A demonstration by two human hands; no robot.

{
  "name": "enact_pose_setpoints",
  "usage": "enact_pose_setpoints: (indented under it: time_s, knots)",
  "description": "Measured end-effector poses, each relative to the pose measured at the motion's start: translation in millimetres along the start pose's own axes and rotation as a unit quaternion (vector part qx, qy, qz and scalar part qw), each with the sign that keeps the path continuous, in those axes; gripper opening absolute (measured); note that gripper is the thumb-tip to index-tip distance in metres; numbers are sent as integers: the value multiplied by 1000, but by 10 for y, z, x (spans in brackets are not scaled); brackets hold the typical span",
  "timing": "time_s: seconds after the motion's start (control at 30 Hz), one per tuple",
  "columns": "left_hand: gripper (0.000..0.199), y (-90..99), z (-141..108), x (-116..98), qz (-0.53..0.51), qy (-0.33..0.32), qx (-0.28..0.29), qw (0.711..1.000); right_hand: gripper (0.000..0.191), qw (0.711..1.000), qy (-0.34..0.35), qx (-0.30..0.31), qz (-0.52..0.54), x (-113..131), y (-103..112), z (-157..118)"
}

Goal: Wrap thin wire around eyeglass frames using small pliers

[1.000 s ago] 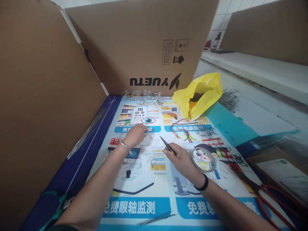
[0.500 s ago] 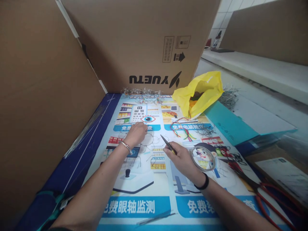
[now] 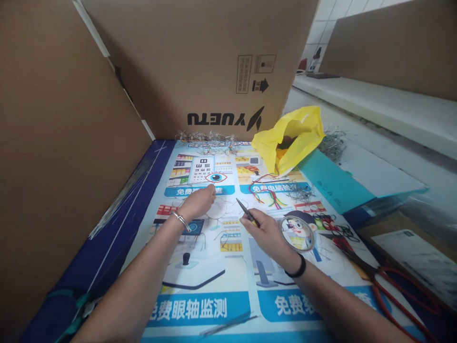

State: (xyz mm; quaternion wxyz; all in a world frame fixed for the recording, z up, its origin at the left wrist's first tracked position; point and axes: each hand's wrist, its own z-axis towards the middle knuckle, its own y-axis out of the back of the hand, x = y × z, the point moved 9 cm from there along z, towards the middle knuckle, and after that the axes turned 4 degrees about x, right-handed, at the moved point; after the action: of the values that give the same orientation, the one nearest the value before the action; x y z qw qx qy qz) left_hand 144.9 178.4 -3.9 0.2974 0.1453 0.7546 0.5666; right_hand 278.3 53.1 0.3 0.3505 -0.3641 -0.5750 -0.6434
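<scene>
My left hand is pinched closed just below the printed eye on the poster. Thin wire curves out by its fingertips; its far end is hard to make out. My right hand grips needle-nose pliers, their dark pointed tips aimed up and left toward the left hand, apart from it. Beside the right wrist lies a clear round tape roll. Several bent thin wires rest on the poster between and below the hands.
A yellow bag stands at the back right, coloured cords before it. Wire tangles lie along the cardboard wall. Red-handled scissors are at right, teal-handled tool at lower left. Straight wires lie left.
The whole view has shifted slightly to the left. My left hand is a little lower relative to the printed eye; the right hand keeps its hold on the pliers.
</scene>
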Motion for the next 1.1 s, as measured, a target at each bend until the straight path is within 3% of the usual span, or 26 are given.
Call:
enact_pose_setpoints:
  time_s: [1.1]
  knots:
    - [22, -6, 34, 21, -172, -11, -4, 985, 19, 1000, -12, 3, -6, -28, -6, 2]
